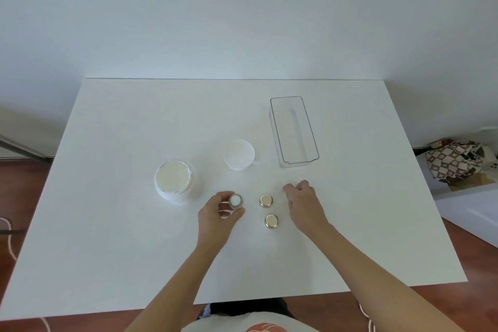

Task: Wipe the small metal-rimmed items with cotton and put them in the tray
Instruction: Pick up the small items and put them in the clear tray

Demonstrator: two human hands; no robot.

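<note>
Fingers (237,211) of the left hand (218,217) curl round one small metal-rimmed item (235,201), thumb on the near side and fingertips on the far side, the item tilted so its pale face looks up at us. Right hand (303,201) has its fingers bunched over the counter (134,250) just beside the two loose items; we cannot tell whether they pinch anything (a greyish shape shows under the knuckles, too blurred to name).

Head view, the only one: two further gold-rimmed items sit between the hands, the far item (266,200) and the near item (271,221), close together but apart. A round cotton pad (238,154) lies beyond them, near the short end of the clear tray (310,129), which holds nothing that we can see. An open white jar (175,182) stands left of the held item.

We judge the step in hand to be the wipe of the first item. To do it well: keep the left grip on the rim only, so the face stays exposed; bring cotton across the face and round the metal edge in one turn; avoid nudging the two loose items, which look light enough to slide. Placement then goes to the tray, face up, at one end to leave room.
</note>
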